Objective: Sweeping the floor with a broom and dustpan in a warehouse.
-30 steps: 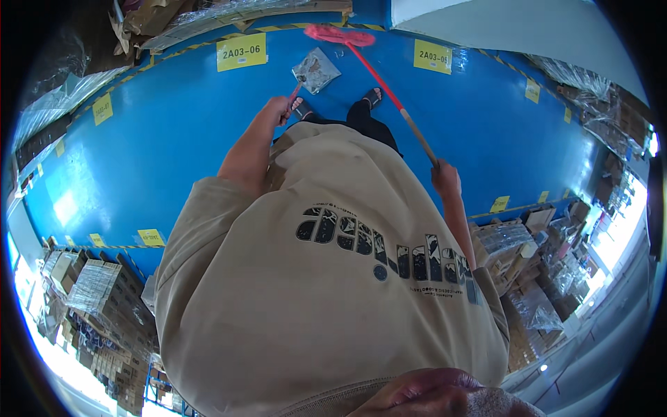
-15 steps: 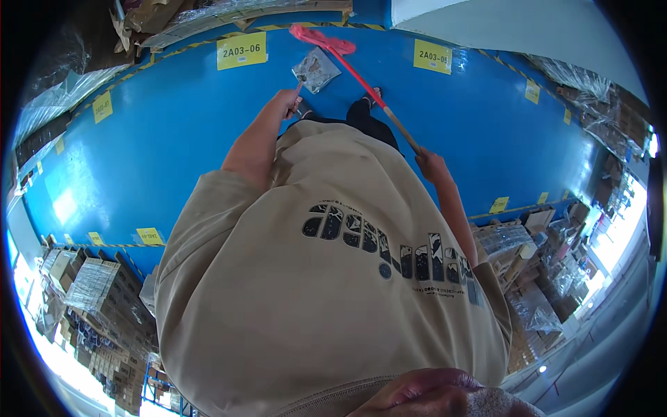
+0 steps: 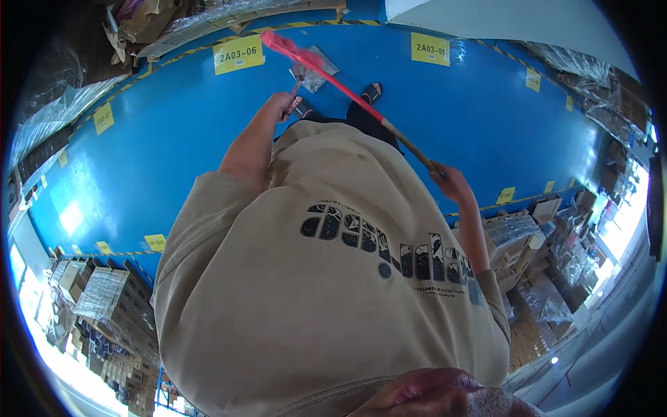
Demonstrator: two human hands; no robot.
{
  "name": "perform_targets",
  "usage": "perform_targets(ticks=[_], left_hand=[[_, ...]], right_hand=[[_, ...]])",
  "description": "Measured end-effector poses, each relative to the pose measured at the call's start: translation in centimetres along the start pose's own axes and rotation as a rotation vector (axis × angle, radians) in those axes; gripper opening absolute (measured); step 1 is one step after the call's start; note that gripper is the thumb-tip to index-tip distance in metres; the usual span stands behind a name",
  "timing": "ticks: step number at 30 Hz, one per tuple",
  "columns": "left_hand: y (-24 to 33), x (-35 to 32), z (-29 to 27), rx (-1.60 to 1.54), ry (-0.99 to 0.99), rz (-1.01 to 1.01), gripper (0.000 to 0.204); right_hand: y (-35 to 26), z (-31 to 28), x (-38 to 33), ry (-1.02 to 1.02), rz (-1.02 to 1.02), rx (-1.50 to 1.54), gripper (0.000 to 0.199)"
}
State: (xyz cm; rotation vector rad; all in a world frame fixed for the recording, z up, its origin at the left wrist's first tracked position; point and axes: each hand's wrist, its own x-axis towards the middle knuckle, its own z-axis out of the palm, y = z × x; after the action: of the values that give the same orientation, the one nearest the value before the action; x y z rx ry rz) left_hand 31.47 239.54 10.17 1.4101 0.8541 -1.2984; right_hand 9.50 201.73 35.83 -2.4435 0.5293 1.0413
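My right hand [image 3: 450, 182] is closed round the end of a broom [image 3: 347, 92], whose stick is wooden near the hand and red farther along. Its pinkish-red head reaches over the floor ahead of my feet, passing across the far left part of a grey dustpan [image 3: 314, 82]. Closed on the dustpan's thin handle, my left hand [image 3: 283, 103] is ahead of my body on the left. Debris seems to lie in the pan, but the broom partly covers it and its kind is unclear.
Blue floor [image 3: 174, 125] surrounds my sandalled feet [image 3: 373, 92]. Yellow floor labels [image 3: 239, 55] sit along striped tape lines. Wrapped pallets and cardboard boxes [image 3: 104, 288] stand at both sides and behind. A pale panel [image 3: 514, 28] is at the far right.
The broom head has swung left and now overlaps the dustpan more. My right hand has moved right and a little nearer my body. My left hand has hardly moved.
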Motion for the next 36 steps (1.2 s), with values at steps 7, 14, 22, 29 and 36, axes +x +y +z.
perform_targets(ticks=[7,14,22,29,36], left_hand=[[-2.3,2.5,-1.6,-0.011,-0.005,-0.030,0.026],[-3.4,3.0,-1.7,-0.167,0.034,0.001,0.017],[-3.1,3.9,-1.9,-0.185,0.027,-0.010,0.019],[-2.1,3.8,-1.7,-0.198,0.054,-0.032,0.019],[-3.1,3.9,-2.2,-0.133,0.032,-0.013,0.018]], right_hand=[[-0.5,-1.4,2.9,0.183,-0.013,-0.092,0.041],[2.5,0.7,7.5,0.235,-0.064,-0.133,0.044],[0.9,2.2,5.6,0.108,-0.035,-0.129,0.040],[-0.8,-2.1,-1.3,-0.105,0.167,0.011,0.034],[0.3,-3.8,-2.1,0.037,0.167,-0.062,0.039]])
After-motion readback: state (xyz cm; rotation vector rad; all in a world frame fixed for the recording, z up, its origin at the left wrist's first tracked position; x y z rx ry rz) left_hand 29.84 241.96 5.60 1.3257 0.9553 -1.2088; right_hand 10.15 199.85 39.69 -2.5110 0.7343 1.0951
